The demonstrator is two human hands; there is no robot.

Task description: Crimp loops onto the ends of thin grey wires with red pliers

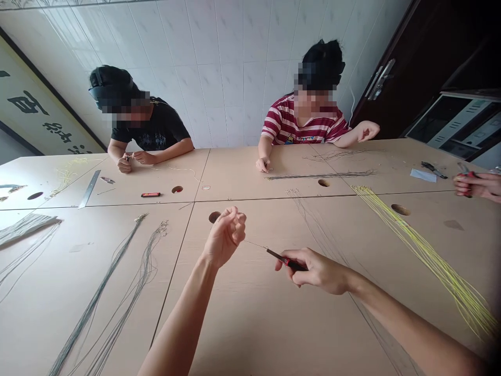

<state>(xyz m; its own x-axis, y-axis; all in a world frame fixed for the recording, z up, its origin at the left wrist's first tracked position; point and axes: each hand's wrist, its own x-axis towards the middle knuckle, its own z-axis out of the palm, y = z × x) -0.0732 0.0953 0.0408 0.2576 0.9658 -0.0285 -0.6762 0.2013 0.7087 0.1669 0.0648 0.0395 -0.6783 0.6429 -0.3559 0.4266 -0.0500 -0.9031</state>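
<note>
My left hand (225, 237) is raised over the table (235, 324) with its fingers closed on one end of a thin wire (254, 244). The wire runs right to the dark tip of slim pliers (277, 255) with red and black handles. My right hand (321, 270) is wrapped round those handles, palm down. Whether the jaws clamp the wire or only touch it is too small to tell. Beneath and beyond my right hand lies a loose bunch of thin grey wires (313, 219).
Bundles of grey-green wires (113, 266) lie at left, yellow wires (415, 245) at right. Across the table sit a person in black (156, 125) and a person in stripes (305, 122). Another person's hand (475, 184) holds pliers at right. A ruler (89, 188) and cable holes (401, 209) are also there.
</note>
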